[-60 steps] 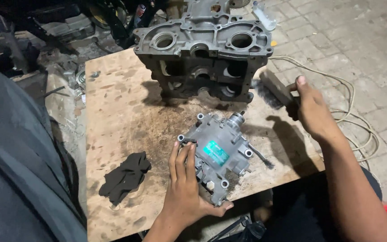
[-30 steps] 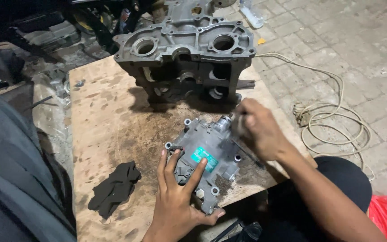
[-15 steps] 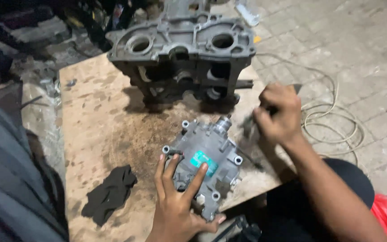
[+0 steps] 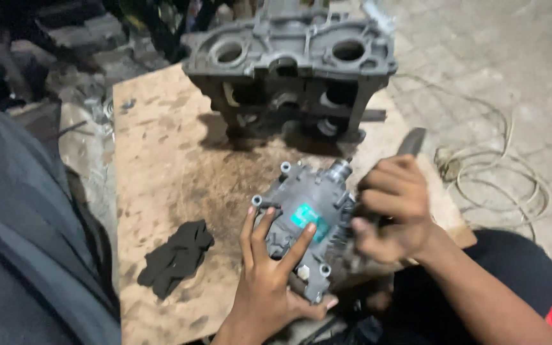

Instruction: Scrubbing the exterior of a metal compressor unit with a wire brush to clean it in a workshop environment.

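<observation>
On the stained plywood bench (image 4: 161, 166), before the big grey cast engine block (image 4: 289, 70), lies the grey metal pump housing (image 4: 311, 227), probably heavy, rigid, greasy; grip its body. My left hand (image 4: 269, 275) presses it with fingers spread; my right hand (image 4: 394, 207) is curled around a dark-handled tool (image 4: 411, 142).

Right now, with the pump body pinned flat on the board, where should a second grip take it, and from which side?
Probably the right flank of the grey pump body, coming in from the right. The left hand already lies flat over its near-left face, fingers spread by the green label. The right hand is at that flank, holding a dark-handled tool. The cast body's bolt ears give purchase.
</observation>
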